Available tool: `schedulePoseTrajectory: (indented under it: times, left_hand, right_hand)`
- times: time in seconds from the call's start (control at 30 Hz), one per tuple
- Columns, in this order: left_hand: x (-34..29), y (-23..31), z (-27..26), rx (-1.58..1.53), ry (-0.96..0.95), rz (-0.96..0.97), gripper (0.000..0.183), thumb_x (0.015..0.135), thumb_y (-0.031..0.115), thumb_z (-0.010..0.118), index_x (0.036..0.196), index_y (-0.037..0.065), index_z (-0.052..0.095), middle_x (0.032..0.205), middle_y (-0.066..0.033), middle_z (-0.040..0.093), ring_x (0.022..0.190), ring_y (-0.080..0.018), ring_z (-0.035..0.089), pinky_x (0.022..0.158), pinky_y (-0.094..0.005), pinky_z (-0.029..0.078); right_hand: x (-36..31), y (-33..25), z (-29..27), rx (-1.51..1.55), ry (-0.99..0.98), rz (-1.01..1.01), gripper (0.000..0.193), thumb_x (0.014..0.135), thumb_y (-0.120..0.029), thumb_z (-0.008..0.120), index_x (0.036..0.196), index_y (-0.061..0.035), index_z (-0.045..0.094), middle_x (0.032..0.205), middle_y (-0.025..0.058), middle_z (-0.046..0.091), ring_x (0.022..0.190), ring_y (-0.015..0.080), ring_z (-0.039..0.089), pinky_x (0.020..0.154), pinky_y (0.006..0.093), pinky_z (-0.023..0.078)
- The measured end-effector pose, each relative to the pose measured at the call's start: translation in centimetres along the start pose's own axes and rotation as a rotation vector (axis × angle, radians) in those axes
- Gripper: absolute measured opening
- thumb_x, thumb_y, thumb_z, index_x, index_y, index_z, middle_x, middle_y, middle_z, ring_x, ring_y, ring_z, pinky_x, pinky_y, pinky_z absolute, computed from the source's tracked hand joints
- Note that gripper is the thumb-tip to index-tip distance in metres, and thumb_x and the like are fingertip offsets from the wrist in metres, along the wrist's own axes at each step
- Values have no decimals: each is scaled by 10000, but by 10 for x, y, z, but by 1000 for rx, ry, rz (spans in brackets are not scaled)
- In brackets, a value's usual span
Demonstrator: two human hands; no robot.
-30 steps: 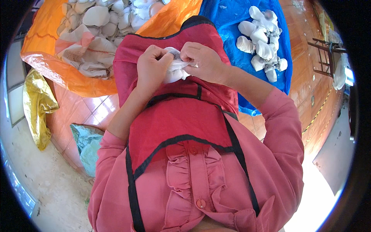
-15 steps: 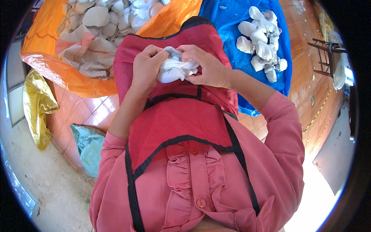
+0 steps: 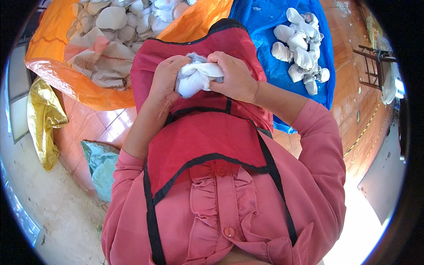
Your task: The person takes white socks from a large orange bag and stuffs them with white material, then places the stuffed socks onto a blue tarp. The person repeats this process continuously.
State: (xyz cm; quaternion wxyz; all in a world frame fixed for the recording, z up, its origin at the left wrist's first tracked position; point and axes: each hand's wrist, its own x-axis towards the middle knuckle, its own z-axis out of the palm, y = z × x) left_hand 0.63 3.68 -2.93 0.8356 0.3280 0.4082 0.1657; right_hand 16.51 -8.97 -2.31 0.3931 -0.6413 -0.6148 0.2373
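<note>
Over my lap, on the red apron (image 3: 198, 137), I hold a soft white and grey cloth bundle (image 3: 194, 81), folded and twisted on itself. My left hand (image 3: 169, 75) is closed around its left side, with the thumb along the top. My right hand (image 3: 234, 76) pinches the right end between thumb and fingers. A grey fluffy edge shows between the hands, while the underside is hidden. At the far right, several similar white bundles (image 3: 297, 43) lie in a pile on a blue plastic sheet (image 3: 260, 57).
At the far left, an orange plastic sheet (image 3: 44, 62) holds many loose flat white rounded pads (image 3: 111, 17) and a whitish woven sack (image 3: 101, 62). A yellow sack (image 3: 42, 119) and a green bag (image 3: 101, 170) lie left of me. A dark wooden stool (image 3: 373, 66) stands far right.
The bundle has become more tightly twisted, with a smooth white fold now across its top. My right hand has turned and closed further over its right end.
</note>
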Motion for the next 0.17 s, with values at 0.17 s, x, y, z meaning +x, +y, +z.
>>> schedulePoseTrajectory:
  times: [0.17]
  left_hand:
    - [10,-11,-5,-84,50,20,119,861,99,650,926,0,663,836,-73,659,705,-159,631,642,-315,526]
  right_hand:
    - [-1,6,14,-56,83,-7,516,704,-190,768,1119,-64,489,1041,157,614,988,357,617,836,431,502]
